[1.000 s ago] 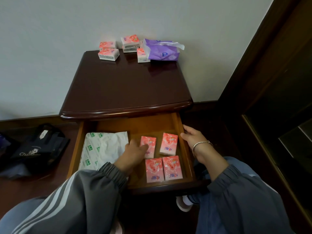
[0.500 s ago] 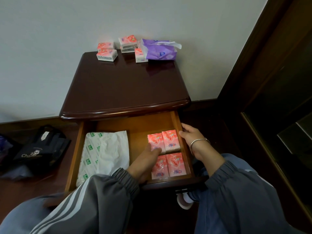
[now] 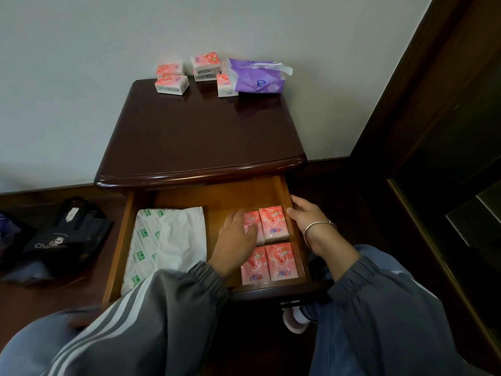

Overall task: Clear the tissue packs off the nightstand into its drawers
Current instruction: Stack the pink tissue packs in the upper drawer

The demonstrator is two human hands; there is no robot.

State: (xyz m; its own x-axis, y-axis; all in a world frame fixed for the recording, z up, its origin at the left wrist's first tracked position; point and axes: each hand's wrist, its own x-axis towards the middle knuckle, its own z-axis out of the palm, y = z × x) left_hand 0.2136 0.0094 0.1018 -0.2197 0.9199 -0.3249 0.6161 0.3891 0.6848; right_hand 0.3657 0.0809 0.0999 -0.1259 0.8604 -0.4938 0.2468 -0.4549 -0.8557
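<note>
Left grip [image 3: 235, 240] lies apart, fingers flat on the rear-left pack [image 3: 253, 217] of a two-by-two block of pink packs [image 3: 280, 263] at the right end of the open drawer [image 3: 120, 248]. Right grip [image 3: 309, 221] rests on the drawer's right wall; whether it clamps the wall cannot be told. Step in hand, as judged: squaring the block. Press the pack down lightly, since the soft wrap dents, and seat it flush with its neighbour and in line with the front pair. Steady the drawer with the right grip so that it does not slide. Leave the drawer's rear free: several counter packs [image 3: 171, 84] and a purple pack [image 3: 257, 80] lie at the back of the counter [image 3: 200, 131], by the wall. Labels: a white pack [image 3: 168, 240] at the drawer's left carries green print that appears to read "ROYO"; a black bag [image 3: 62, 237] on the floor shows "Cha", the rest unreadable; blue marks on the pink packs and the purple pack's round logo are too small to read.
</note>
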